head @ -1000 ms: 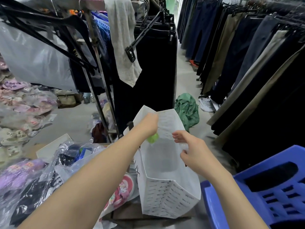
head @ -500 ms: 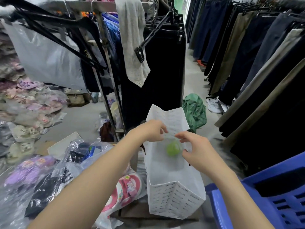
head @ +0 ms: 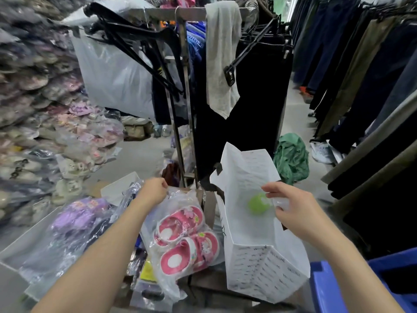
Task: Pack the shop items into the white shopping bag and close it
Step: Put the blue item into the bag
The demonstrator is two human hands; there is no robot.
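Note:
The white shopping bag (head: 261, 265) with small black print stands open at lower centre-right. My right hand (head: 291, 206) holds its near rim at the top, and a small clear wrapper with a green round item (head: 257, 203) shows at my fingers inside the bag's mouth. Left of the bag, my left hand (head: 154, 190) pinches the top of a clear plastic packet of pink children's shoes (head: 185, 236), which rests against the bag's left side.
More plastic-wrapped items, one purple (head: 79, 213), lie at lower left. A metal clothes rack (head: 185, 91) with dark garments stands just behind the bag. A blue plastic chair (head: 361, 285) is at lower right. Trousers hang along the right; a green cloth (head: 291, 159) lies on the floor.
My left hand has let go of the green item in the bag and moved left to grip the pink shoe packet. My right hand stays at the bag's rim.

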